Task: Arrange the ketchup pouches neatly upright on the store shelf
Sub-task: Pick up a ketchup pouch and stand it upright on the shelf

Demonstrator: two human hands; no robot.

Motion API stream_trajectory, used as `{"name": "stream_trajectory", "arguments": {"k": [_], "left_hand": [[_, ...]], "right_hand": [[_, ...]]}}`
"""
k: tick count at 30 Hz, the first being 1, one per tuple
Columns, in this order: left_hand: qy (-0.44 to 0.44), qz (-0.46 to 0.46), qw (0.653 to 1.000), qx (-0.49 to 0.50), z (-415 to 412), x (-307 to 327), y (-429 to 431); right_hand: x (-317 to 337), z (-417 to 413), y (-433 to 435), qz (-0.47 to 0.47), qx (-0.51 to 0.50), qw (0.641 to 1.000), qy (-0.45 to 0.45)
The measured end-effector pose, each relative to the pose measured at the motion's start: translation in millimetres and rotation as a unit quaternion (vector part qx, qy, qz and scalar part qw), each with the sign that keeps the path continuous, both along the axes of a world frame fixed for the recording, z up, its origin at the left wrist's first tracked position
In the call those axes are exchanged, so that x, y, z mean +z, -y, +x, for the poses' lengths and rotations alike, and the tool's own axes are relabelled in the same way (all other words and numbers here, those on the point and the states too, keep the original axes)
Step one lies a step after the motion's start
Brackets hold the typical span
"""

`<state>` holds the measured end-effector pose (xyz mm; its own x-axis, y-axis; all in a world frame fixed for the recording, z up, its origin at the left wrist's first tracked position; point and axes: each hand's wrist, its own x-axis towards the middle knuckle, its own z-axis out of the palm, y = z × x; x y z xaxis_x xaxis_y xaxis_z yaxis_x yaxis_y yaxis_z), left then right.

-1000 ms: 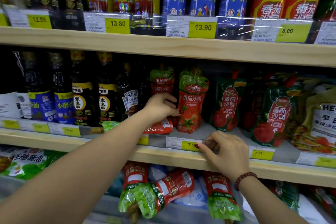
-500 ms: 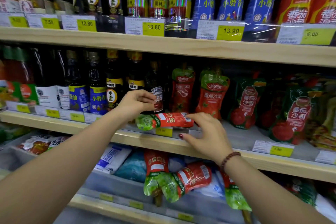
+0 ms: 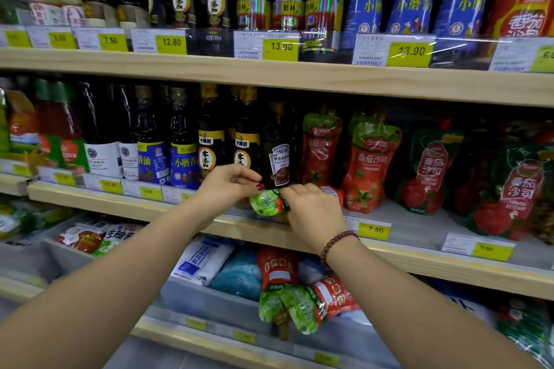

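Your right hand (image 3: 311, 210) has just closed around the ketchup pouch (image 3: 268, 204), still lying flat in front of the Heinz bottle (image 3: 277, 156), your left hand (image 3: 227, 186) curled at its green end, grip unclear, so standing it up looks next

Pale wooden shelf boards (image 3: 299, 78) in tiers; yellow price tags (image 3: 280, 46) along edges; dark sauce bottles (image 3: 209, 135) behind.
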<state>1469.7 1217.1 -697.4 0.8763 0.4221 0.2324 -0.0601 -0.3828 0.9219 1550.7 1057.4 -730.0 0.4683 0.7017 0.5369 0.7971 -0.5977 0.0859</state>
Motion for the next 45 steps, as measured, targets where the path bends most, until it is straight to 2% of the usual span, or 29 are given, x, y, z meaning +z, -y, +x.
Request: {"name": "stream_trajectory", "arguments": {"k": [3,6,10,14,17,22,27,29,31,35,36,39,43,45], "left_hand": [[0.025,-0.018,1.0,0.0,1,4,1],[0.044,-0.043,0.998,-0.005,1,9,1],[0.073,-0.105,0.992,-0.02,4,10,3],[0.096,-0.196,0.975,-0.046,13,4,11],[0.08,-0.132,0.986,-0.063,21,-5,23],[0.06,-0.027,0.995,-0.076,44,-9,49],[0.051,0.015,0.994,-0.093,65,-8,59],[0.053,0.028,0.995,-0.084,68,-9,59],[0.054,0.028,0.995,-0.075,71,-11,58],[0.066,0.026,0.996,-0.062,73,-15,57],[0.071,0.028,0.995,-0.059,74,-16,57],[0.08,0.021,0.995,-0.049,79,-17,59],[0.087,0.017,0.996,-0.03,88,-17,62],[0.089,0.024,0.996,-0.019,93,-18,64]], "right_hand": [[3,4,6,-0.01,0.006,1.0,0.019],[10,9,19,0.027,0.038,0.999,0.006],[27,16,37,0.184,0.098,0.977,-0.05],[39,29,43,0.296,0.107,0.93,-0.192],[43,39,43,0.35,0.108,0.894,-0.259],[45,49,43,0.363,0.124,0.854,-0.352],[38,52,47,0.386,0.169,0.803,-0.422],[36,54,48,0.394,0.175,0.793,-0.43],[34,56,49,0.384,0.157,0.806,-0.422],[21,55,64,0.291,0.031,0.917,-0.271],[15,52,72,0.268,-0.005,0.935,-0.232],[-3,48,96,0.221,-0.047,0.96,-0.165],[-24,47,110,0.114,-0.074,0.989,-0.066],[-28,48,110,0.122,-0.062,0.99,-0.032]]}}
